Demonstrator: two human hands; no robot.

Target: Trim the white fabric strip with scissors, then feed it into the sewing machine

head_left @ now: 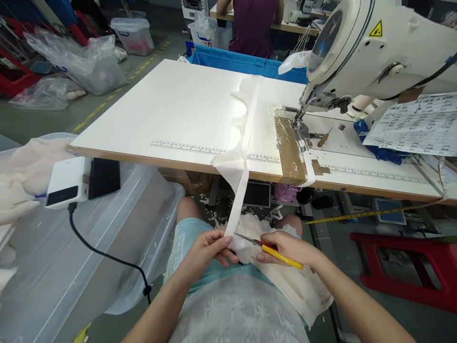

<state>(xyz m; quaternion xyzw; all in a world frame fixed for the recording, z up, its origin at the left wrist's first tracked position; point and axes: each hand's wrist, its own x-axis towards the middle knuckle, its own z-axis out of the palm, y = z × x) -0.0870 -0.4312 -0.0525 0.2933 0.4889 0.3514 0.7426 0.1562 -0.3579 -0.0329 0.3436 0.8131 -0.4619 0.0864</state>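
A long white fabric strip [238, 205] with scalloped pieces along it runs from the table top over its front edge to my lap. My left hand [210, 247] pinches the strip's lower end between thumb and fingers. Close beside it, my right hand [282, 247] is closed round a pair of scissors with a yellow handle [283, 256]; their pointed tips touch or nearly touch the strip by my left thumb. I cannot tell whether the blades are apart. Pale cream fabric [296, 290] is bunched across my lap and hangs down on the right.
A sewing machine [357, 52] stands on the right of the white table [171, 109]. To the left, a clear plastic bin [107, 228] carries a white power bank [67, 183] with a black cable. A red stool [410, 267] is at lower right. A person [255, 24] sits beyond the blue cloth bin [228, 57].
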